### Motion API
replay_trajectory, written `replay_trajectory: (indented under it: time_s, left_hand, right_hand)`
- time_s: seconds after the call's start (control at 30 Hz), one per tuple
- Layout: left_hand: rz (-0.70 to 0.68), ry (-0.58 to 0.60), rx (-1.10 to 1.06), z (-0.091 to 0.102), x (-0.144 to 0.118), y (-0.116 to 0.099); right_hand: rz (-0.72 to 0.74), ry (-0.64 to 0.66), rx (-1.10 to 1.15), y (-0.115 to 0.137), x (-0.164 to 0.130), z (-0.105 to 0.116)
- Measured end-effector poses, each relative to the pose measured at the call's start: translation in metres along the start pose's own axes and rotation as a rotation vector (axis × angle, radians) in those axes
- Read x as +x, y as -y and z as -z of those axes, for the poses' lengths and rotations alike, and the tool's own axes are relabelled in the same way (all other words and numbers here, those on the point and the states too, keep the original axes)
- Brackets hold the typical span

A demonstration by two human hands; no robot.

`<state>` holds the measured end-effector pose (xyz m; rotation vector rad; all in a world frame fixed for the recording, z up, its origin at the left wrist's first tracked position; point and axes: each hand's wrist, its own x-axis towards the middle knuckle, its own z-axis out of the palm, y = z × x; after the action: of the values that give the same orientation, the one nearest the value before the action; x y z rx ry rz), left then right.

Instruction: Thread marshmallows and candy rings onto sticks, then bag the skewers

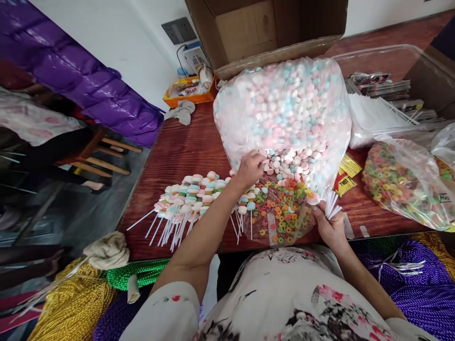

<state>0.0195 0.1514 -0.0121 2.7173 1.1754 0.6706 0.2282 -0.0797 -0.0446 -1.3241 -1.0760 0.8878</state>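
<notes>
Your left hand [250, 169] reaches into the mouth of the big clear plastic bag of pink, white and blue marshmallow candies [284, 109], fingers curled down among the loose pieces at the opening; whether it pinches one piece cannot be told. The bag stands slumped on the dark red-brown wooden surface [185, 151], leaning back against the open brown cardboard box [266, 33] behind it.

Your right hand [329, 222] sits near the front edge of the surface, closed around a bundle of thin white plastic sticks [332, 204] that fan upward from the fist, with a pink marshmallow piece [313, 198] at the fingertips just beside the bundle.

Between your two hands lies a flat clear bag of small multicoloured ring candies [282, 213], touching the bottom of the marshmallow bag. To your left, a row of finished marshmallow skewers on white sticks [192, 199] lies on the surface, heads together and sticks pointing toward you.

On your right a second clear bag of multicoloured ring candies [401, 184] rests near the edge, and behind it a clear plastic tub [415, 61] holds printed packets and white sticks. A yellow packet with red print [344, 177] pokes out between the two bags. At the far left corner sits an orange tray [188, 92] of small items.
</notes>
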Motion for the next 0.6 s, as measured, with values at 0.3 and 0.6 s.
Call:
replay_trajectory:
  time_s: [0.3, 0.6]
  left_hand:
    - [-0.159, 0.270, 0.120, -0.025, -0.009, -0.009]
    - [-0.079, 0.283, 0.071, -0.025, 0.007, 0.000]
  right_hand:
    - [0.004, 0.052, -0.018, -0.002, -0.004, -0.002]
    - [0.077, 0.113, 0.015, -0.003, -0.006, -0.011]
